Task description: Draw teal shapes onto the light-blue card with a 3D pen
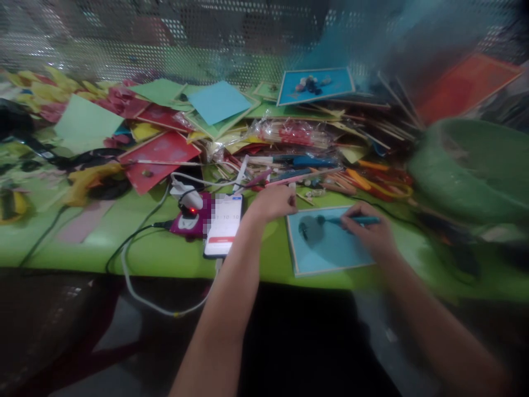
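Note:
A light blue board (326, 253) with a pale edge lies near the front of the green table. It bears a darker round patch with small dark marks. My right hand (367, 229) is closed around a teal brush-like tool (359, 219), its dark tip over the board's upper middle. My left hand (279, 201) is closed beside the board's upper left corner; what its fingers hold, if anything, is hidden. Left of my left forearm lies a phone (225, 229) with a lit screen.
A purple power strip (190, 220) with cables and a yellow glue gun (88, 182) are at the left. Coloured cards, sticks and wrapped packs are heaped behind. A green basin (467, 165) stands at the right. The table's front edge (309, 281) is close.

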{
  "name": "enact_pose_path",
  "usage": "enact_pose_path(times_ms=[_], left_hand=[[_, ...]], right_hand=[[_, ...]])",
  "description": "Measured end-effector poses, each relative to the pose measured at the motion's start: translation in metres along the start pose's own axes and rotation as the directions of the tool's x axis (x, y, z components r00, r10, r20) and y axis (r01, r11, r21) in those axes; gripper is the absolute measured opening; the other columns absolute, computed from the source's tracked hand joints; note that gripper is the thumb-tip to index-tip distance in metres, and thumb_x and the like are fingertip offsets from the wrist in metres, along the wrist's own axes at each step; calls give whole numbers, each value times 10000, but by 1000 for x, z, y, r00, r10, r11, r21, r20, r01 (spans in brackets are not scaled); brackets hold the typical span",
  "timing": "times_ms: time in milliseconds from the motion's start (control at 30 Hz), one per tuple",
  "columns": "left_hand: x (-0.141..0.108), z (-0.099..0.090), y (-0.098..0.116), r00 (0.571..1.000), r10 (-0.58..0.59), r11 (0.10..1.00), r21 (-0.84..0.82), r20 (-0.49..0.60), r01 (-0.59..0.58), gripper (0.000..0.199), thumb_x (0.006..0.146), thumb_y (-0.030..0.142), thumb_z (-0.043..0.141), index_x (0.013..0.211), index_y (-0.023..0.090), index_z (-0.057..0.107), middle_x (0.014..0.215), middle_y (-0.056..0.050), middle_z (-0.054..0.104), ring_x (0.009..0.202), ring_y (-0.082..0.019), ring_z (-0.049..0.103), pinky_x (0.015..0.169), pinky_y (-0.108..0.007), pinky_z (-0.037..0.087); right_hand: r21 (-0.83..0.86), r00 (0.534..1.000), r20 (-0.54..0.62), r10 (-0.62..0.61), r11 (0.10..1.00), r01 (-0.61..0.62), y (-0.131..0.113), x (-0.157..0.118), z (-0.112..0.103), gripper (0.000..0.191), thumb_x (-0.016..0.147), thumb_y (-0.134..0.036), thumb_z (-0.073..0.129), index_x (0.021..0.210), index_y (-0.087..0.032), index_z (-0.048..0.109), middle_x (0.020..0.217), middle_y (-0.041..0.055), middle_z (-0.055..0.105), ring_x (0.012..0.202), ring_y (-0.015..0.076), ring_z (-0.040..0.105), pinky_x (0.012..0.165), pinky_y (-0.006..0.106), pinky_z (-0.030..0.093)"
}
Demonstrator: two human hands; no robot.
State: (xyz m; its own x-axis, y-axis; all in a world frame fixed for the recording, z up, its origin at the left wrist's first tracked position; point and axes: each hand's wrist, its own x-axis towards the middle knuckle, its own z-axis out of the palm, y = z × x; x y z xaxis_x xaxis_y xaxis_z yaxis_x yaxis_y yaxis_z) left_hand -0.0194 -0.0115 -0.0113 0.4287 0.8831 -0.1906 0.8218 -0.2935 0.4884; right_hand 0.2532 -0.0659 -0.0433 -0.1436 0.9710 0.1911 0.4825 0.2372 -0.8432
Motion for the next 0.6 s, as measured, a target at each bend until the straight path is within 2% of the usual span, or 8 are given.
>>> enact_pose_path(times_ms=[100,267,433,500,600], left_hand=[[-1,-1,1,1000,2,1000,6,1,-2,118,818,260,703,901,194,755,1024,-33,791,932,-206,703,701,-269,466],[-1,-1,1,1000,-11,1000,-6,6,11,121,819,259,698,904,197,757,1025,-31,794,919,-203,710,690,-266,470],[0,0,0,1000,1,1000,0,-5,-1,115,815,257,702,896,198,757,1002,-30,795,919,-204,708,693,-269,469],[0,1,0,1000,6,1000,-2,-9,-6,119,814,248,698,903,198,758,994,-30,795,920,-204,709,690,-268,470],[1,1,0,1000,-1,1000,0,-3,1,119,811,251,698,896,196,761,994,-33,796,905,-202,711,692,-265,475]], right_hand=[[-7,999,42,-26,1000,26,2,1,1,236,866,-483,743,808,-262,685,743,13,678,698,195,631,662,336,511],[-16,1000,1,-20,1000,20,3,1,2,266,872,-517,731,842,-256,692,774,19,696,724,200,650,688,340,528],[-26,994,102,-50,998,53,-5,2,3,268,856,-531,744,850,-265,718,798,24,715,755,211,667,725,353,545],[-43,995,78,-63,997,67,-9,3,3,276,844,-544,751,857,-270,721,828,30,728,800,222,680,760,363,548],[-26,999,38,-36,999,37,-12,3,4,307,843,-569,747,829,-265,701,790,22,714,751,208,668,720,347,538]])
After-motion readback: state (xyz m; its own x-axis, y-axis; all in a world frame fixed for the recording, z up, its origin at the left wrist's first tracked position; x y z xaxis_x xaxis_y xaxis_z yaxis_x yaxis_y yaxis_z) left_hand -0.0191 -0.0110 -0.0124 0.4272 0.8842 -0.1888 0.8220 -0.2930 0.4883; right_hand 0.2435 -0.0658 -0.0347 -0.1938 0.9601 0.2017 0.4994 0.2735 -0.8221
